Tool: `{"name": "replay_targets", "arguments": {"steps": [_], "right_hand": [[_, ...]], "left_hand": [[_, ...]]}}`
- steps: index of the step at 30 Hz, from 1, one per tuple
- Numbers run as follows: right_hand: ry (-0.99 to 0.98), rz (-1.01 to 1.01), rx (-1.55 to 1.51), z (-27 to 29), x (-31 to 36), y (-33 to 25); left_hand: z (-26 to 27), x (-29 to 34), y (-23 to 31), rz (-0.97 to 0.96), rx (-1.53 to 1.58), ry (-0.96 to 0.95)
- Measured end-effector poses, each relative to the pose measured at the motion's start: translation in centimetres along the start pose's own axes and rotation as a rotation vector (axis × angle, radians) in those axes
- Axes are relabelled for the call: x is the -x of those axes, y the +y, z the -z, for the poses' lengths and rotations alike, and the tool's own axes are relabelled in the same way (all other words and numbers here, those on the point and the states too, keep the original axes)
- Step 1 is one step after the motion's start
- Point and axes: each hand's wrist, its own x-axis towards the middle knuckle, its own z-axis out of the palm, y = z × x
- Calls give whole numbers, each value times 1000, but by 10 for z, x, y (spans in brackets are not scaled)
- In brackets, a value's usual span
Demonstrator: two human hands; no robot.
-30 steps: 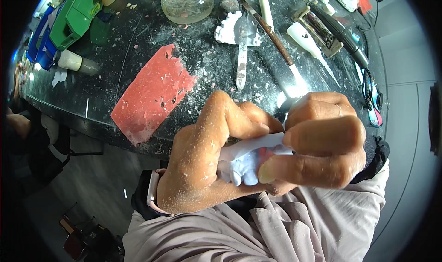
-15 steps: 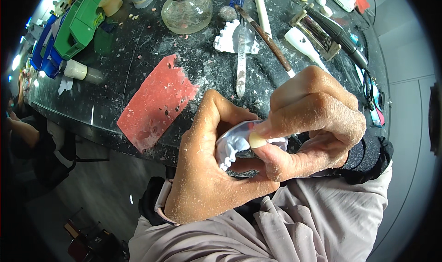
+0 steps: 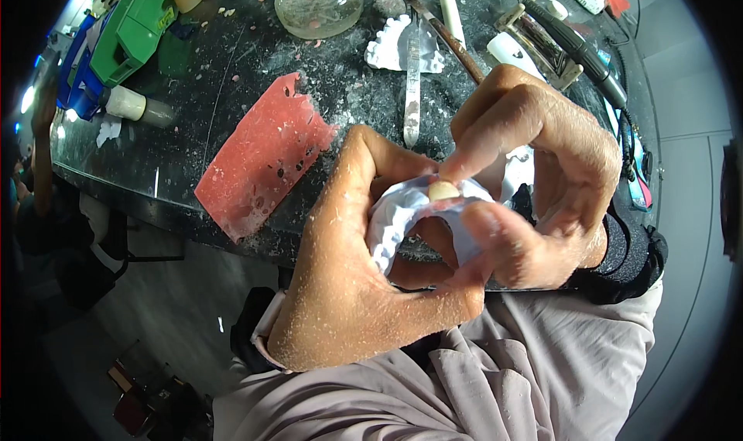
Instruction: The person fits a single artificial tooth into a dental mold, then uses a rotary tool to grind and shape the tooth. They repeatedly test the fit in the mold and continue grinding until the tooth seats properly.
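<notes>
My left hand (image 3: 334,294) is closed around a horseshoe-shaped white plaster dental cast (image 3: 392,215), its teeth turned up toward me. At the front of the arch sits a single yellowish false tooth (image 3: 443,190), with a little pink wax beside it. My right hand (image 3: 557,170) is over the cast's right side, index finger and thumb apart. The index fingertip is at the tooth's upper edge; whether it presses on it I cannot tell. The thumb, slightly blurred, hovers by the right arm of the arch and hides part of it.
A torn pink wax sheet (image 3: 259,162) lies left of my hands. Beyond are a second white cast (image 3: 387,48), a metal spatula (image 3: 412,92), a brown-handled tool (image 3: 445,34), a glass burner (image 3: 319,7), a green bin (image 3: 128,42) and a black handpiece (image 3: 576,50).
My right finger and thumb have parted from the tooth, which now rests on the cast. The cast has tipped so that its arch opening shows more.
</notes>
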Motion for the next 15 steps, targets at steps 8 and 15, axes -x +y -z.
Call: {"name": "replay_targets", "arguments": {"steps": [8, 15], "right_hand": [[8, 113, 66, 0, -3, -1], [122, 394, -110, -19, -1, 15]], "left_hand": [[6, 4, -23, -152, -59, 32], [-2, 0, -26, -401, -381, 358]]}}
